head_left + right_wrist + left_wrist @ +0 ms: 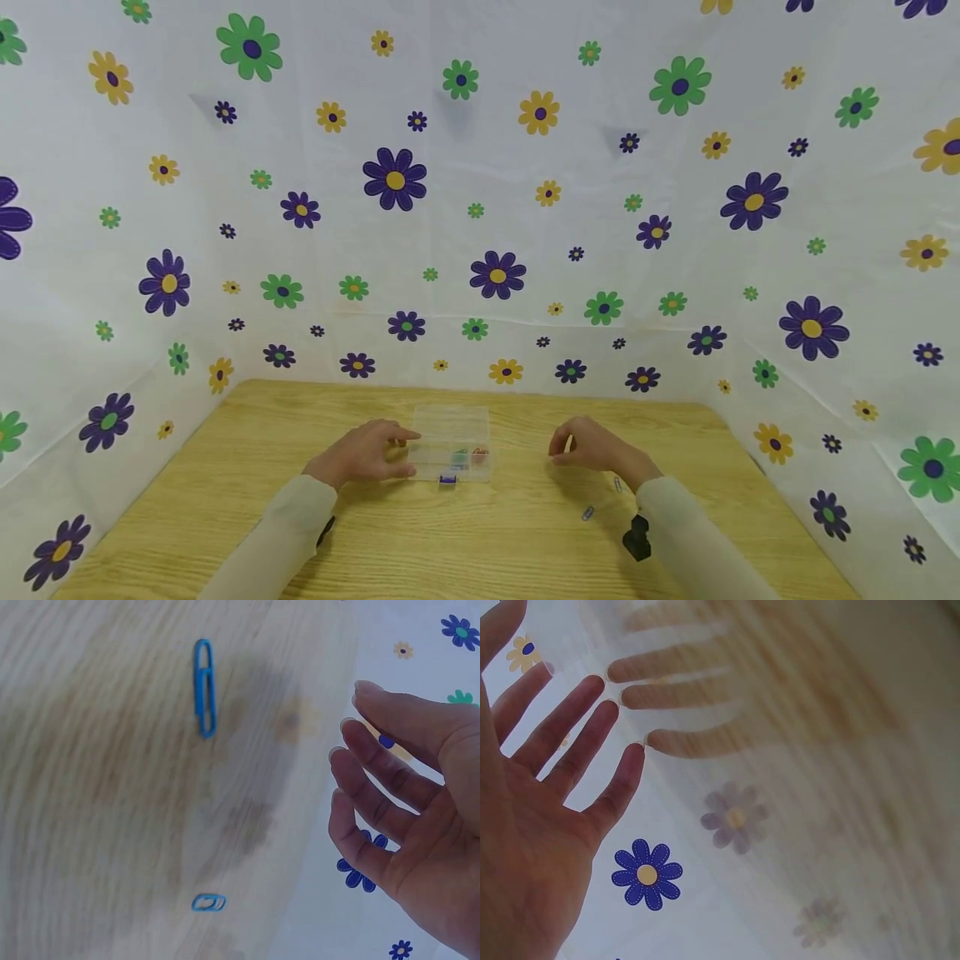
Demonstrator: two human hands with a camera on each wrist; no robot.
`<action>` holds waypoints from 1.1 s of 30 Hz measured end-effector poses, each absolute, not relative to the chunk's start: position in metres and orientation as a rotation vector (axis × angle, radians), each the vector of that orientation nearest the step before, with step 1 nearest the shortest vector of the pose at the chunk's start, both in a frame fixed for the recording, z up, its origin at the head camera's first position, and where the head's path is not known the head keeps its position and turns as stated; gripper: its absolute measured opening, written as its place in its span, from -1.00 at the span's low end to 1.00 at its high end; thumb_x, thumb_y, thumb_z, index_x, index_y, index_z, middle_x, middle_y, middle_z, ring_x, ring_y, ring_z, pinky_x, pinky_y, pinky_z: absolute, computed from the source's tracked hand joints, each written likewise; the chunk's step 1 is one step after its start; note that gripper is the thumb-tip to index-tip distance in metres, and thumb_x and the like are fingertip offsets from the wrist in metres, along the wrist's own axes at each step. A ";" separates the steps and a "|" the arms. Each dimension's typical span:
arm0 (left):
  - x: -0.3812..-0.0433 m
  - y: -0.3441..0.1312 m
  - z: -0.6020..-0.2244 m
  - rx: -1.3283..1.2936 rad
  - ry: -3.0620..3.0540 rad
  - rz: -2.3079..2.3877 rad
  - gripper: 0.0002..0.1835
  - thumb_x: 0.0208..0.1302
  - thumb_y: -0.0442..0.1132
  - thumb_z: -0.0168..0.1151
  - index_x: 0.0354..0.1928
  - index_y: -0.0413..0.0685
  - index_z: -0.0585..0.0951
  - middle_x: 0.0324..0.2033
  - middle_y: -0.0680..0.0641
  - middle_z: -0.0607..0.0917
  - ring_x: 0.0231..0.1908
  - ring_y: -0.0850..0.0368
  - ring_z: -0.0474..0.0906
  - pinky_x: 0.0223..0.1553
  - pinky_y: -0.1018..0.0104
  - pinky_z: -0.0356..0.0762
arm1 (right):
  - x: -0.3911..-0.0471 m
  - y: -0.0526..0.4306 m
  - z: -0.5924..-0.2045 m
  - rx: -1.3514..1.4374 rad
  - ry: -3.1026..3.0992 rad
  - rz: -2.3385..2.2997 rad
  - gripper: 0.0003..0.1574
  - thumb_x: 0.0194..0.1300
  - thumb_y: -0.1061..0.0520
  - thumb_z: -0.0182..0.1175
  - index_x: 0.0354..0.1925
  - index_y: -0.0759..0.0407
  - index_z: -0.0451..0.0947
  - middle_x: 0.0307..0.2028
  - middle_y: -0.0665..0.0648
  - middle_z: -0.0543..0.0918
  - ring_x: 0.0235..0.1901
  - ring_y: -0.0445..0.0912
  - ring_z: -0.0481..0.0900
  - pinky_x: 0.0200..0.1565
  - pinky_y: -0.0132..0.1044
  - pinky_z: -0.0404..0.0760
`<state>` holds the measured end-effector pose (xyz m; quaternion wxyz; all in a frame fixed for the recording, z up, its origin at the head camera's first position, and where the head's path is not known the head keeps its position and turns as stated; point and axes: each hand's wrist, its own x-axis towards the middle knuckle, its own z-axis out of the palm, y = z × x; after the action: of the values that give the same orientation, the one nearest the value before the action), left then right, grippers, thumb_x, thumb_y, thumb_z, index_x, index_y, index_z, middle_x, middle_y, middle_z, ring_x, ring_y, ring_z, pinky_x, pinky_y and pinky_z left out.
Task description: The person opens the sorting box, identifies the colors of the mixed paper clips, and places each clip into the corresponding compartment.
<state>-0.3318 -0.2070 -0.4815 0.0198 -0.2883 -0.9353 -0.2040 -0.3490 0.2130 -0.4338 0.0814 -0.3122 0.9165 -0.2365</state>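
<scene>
A clear plastic compartment box (438, 455) lies on the table with its lid (450, 422) raised at the back and a purple latch (447, 479) in front. Green clips (460, 456) and red clips (480, 455) show in its right-hand compartments. At its left edge is my left hand (365, 451), thumb and forefinger against or just beside the box; the left wrist view shows its fingers spread and extended. My right hand (592, 446), right of the box, has loosely bent fingers and holds nothing. Two blue paper clips (205, 690) lie close to it, the other paper clip (588, 513) nearer the front.
The wood-grain table (450, 550) is enclosed at the back and sides by a white flowered sheet (450, 233). A black strap piece (637, 538) sits at the right wrist.
</scene>
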 end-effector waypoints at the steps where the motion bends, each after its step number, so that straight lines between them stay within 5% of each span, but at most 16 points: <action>1: -0.332 -0.206 -0.482 -0.895 -2.902 -0.638 -0.27 0.21 0.25 0.43 0.29 -0.05 0.64 -0.09 -0.04 0.72 -0.11 0.05 0.61 -0.03 0.02 0.60 | -0.347 0.216 -0.434 -0.939 2.735 -0.713 -0.91 0.35 0.18 0.37 -0.28 0.20 0.76 -0.34 0.00 0.76 -0.36 -0.19 0.58 -0.26 -0.41 0.57; 18: -0.329 -0.206 -0.478 -0.876 -2.927 -0.636 -0.28 0.22 0.26 0.43 0.30 0.00 0.64 -0.15 0.04 0.68 -0.22 0.16 0.48 -0.14 0.21 0.50 | -0.317 0.246 -0.447 -0.933 2.651 -0.773 -0.94 0.33 0.15 0.38 -0.28 0.11 0.76 -0.32 -0.05 0.76 -0.39 -0.28 0.58 -0.29 -0.41 0.56; 27: -0.329 -0.206 -0.476 -0.890 -2.924 -0.647 -0.28 0.22 0.23 0.44 0.31 -0.04 0.63 -0.04 -0.06 0.72 -0.04 0.02 0.64 0.02 -0.03 0.63 | -0.308 0.259 -0.450 -0.922 2.587 -0.787 -0.97 0.30 0.19 0.42 -0.27 0.12 0.76 -0.30 -0.03 0.78 -0.34 -0.32 0.61 -0.23 -0.42 0.60; 33: -0.329 -0.206 -0.477 -0.891 -2.920 -0.628 -0.29 0.23 0.21 0.44 0.31 -0.04 0.63 -0.07 -0.03 0.72 -0.07 0.05 0.63 0.00 0.00 0.63 | -0.307 0.265 -0.454 -0.968 2.535 -0.843 -0.89 0.27 0.18 0.44 -0.30 0.23 0.74 -0.34 0.01 0.78 -0.35 -0.35 0.65 -0.21 -0.43 0.64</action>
<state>-0.3285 -0.2059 -0.4767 0.0123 -0.2859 -0.9368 -0.2014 -0.3072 0.2655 -0.4538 0.1496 -0.3369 0.8821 -0.2934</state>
